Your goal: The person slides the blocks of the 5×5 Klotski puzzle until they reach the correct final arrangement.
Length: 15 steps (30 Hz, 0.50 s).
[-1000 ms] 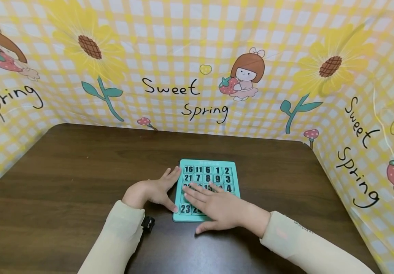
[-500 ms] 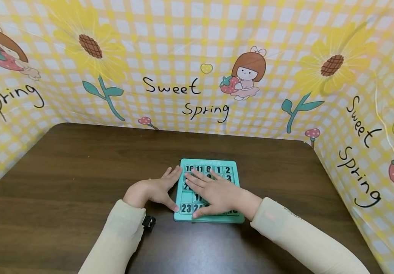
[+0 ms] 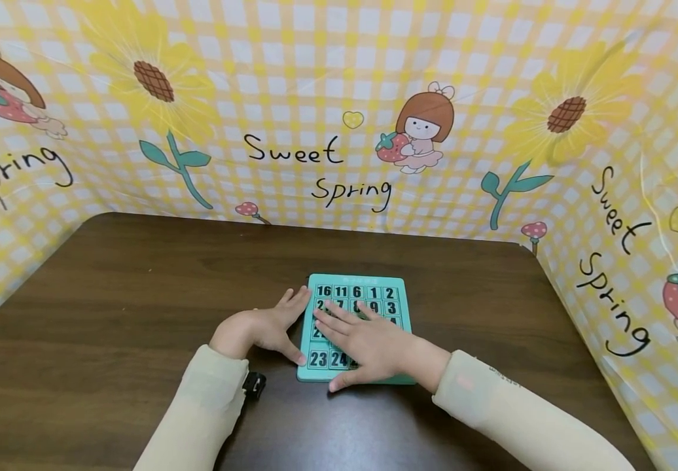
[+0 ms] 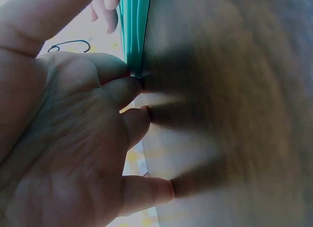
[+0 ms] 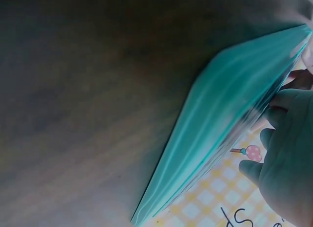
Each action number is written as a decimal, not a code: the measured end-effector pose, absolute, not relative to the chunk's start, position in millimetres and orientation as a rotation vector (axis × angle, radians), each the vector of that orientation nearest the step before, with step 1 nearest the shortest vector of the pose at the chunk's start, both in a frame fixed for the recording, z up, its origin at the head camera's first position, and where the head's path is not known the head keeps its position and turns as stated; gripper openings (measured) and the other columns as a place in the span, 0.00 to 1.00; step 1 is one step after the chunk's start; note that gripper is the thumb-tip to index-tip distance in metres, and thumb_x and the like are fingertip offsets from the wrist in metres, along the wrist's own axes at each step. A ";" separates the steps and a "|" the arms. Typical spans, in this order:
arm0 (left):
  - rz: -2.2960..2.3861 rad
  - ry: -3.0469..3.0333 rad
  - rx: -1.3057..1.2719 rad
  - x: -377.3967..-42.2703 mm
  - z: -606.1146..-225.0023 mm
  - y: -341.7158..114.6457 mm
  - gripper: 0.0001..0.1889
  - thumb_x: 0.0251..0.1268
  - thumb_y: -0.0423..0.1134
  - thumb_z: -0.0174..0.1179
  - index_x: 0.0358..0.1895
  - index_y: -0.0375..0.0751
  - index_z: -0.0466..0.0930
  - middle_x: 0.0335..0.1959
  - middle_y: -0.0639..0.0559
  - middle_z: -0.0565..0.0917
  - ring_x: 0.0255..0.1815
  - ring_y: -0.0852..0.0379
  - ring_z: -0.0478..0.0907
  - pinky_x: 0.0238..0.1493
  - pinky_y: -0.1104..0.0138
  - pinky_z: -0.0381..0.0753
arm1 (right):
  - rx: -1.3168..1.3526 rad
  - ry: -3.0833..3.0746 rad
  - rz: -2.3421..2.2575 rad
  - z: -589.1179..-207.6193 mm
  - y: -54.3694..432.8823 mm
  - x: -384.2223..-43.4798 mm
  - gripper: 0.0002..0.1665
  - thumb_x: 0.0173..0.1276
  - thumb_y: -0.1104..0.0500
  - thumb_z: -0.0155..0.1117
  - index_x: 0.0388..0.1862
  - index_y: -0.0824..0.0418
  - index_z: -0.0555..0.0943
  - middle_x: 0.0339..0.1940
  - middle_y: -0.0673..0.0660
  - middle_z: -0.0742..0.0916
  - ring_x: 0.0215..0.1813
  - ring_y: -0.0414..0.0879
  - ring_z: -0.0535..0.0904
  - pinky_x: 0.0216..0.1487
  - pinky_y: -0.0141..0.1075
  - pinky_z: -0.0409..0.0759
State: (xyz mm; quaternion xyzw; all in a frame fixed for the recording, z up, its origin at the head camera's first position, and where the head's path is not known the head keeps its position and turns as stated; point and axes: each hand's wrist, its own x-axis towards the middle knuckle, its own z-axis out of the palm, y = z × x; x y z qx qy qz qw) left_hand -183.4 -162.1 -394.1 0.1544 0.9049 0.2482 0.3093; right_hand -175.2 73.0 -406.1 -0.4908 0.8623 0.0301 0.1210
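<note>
A turquoise number slide puzzle point(image 3: 358, 292) lies flat on the table, its tiles bearing black numerals. My left hand point(image 3: 265, 327) rests against its left side, thumb at the near corner and forefinger farther up the edge. The left wrist view shows that hand's fingers point(image 4: 134, 129) spread, with tips down at the tabletop and the puzzle's side point(image 4: 135, 31). Over the lower middle of the puzzle lies my right hand point(image 3: 371, 347), fingers extended, fingertips on the left-hand columns. It hides many central tiles. A tile starting with 2 shows just below its fingertips.
The dark wooden table point(image 3: 186, 261) is enclosed at the back and sides by a yellow checked cloth point(image 3: 292, 78) printed with flowers and lettering. A black band point(image 3: 254, 386) sits at the left sleeve's cuff.
My right hand moved up the puzzle, then back toward me. A tile in the left column has slid nearer since half a second ago. The left hand has stayed in place.
</note>
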 end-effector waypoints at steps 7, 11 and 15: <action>0.660 2.395 0.409 -183.3 -392.0 -162.6 0.66 0.52 0.51 0.75 0.81 0.44 0.29 0.83 0.46 0.31 0.83 0.42 0.24 0.67 0.25 0.34 | -1.485 2.515 0.087 -406.4 74.4 -169.3 0.59 0.66 0.21 0.44 0.83 0.54 0.44 0.85 0.49 0.45 0.85 0.48 0.34 0.79 0.61 0.46; 0.660 2.398 0.409 -183.2 -391.9 -162.9 0.66 0.51 0.51 0.75 0.81 0.43 0.30 0.83 0.46 0.31 0.83 0.42 0.24 0.67 0.24 0.35 | -1.503 2.510 0.089 -406.3 74.7 -167.4 0.59 0.66 0.21 0.44 0.83 0.54 0.44 0.85 0.49 0.46 0.85 0.48 0.35 0.79 0.61 0.46; 0.655 2.397 0.411 -182.8 -393.1 -162.1 0.66 0.51 0.52 0.75 0.81 0.43 0.30 0.83 0.46 0.32 0.83 0.42 0.25 0.69 0.26 0.36 | -1.485 2.502 0.096 -404.8 75.4 -168.4 0.58 0.66 0.21 0.43 0.83 0.54 0.45 0.85 0.49 0.45 0.85 0.47 0.34 0.79 0.60 0.46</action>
